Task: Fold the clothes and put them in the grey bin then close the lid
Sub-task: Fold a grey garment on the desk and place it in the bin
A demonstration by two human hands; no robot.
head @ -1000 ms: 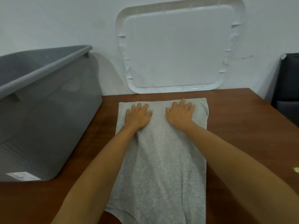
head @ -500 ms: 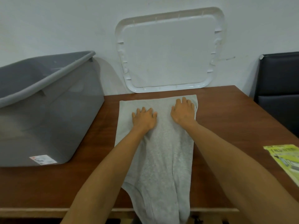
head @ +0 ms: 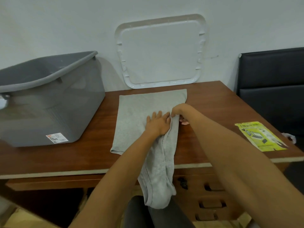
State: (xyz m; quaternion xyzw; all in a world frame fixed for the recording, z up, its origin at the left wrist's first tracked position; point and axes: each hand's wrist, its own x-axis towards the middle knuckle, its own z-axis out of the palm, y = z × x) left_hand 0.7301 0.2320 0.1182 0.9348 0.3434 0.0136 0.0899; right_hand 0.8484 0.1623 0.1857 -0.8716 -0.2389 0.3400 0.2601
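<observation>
Right grip round grey garment edge.

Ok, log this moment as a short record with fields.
garment: grey garment flat on table, near end hanging over the front edge
left hand: pressed flat on the garment
right hand: gripping the garment's right edge
grey bin: open, on the table's left
lid: off, leaning against the wall
yellow leaflet: on the table's right

Left hand presses flat with straight fingers; right hand, just beside it, pinches the grey garment with curled fingers.
</observation>
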